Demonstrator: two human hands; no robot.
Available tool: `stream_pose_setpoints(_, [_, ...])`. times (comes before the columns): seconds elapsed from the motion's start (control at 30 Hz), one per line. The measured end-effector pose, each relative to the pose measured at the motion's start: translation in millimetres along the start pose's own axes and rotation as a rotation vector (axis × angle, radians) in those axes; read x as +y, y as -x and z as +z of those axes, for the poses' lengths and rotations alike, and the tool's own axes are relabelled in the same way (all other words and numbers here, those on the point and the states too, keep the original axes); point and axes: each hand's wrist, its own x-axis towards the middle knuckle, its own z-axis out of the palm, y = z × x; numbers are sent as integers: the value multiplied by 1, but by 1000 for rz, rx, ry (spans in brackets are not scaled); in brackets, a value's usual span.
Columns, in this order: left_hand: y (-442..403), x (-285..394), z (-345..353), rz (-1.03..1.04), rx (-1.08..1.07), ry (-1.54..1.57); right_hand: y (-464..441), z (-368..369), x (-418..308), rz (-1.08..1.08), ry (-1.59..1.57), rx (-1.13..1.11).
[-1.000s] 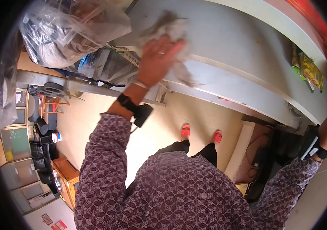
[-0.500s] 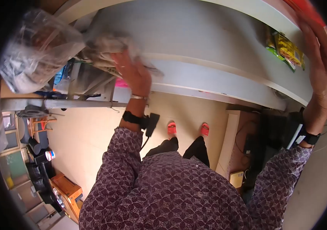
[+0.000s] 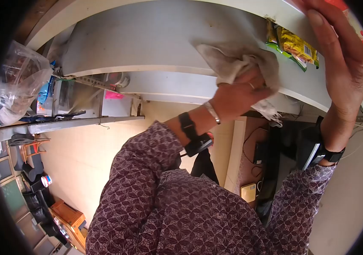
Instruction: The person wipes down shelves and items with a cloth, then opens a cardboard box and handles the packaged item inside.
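My left hand (image 3: pixel 243 95) is closed on a crumpled grey-beige cloth (image 3: pixel 220 57), pressing it on the front part of a pale shelf board (image 3: pixel 147 40). One fringed corner of the cloth hangs over the board's edge. At the right, my right hand (image 3: pixel 347 70) is raised with its fingers stretched out along the upper shelf edge (image 3: pixel 271 8), beside a red package (image 3: pixel 358 25). Its fingertips are partly cut off by the view. Between the hands, yellow and green snack packets (image 3: pixel 294 44) lie on the shelf board.
A clear plastic bag (image 3: pixel 20 85) with contents I cannot make out is at the left, next to a blue packet (image 3: pixel 44 91). Something pink (image 3: pixel 113 95) sits on a lower shelf. Cables (image 3: pixel 360 127) hang at the right. Below are a wooden cabinet (image 3: pixel 68 216) and the floor.
My left hand has swept the cloth from the left part of the shelf to the right, close to the snack packets. My right hand stays near the upper shelf edge.
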Motion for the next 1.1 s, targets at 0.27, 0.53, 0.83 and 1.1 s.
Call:
stream_pose_setpoints(0.27, [65,-84,-124,76,-13,-480,5,-2,13,-36,3,47])
stream_pose_setpoints(0.53, [110,-144,-240,-27,-156,-667,4,3,25,-59,-23,89])
stream_pose_setpoints(0.83, [160,-147,-314,-782,260,-255,53,-7,-14,107,75,276])
stream_pose_setpoints(1.1, [139,-70,-287,-834,417,1393,163,135,-34,732,-684,-143])
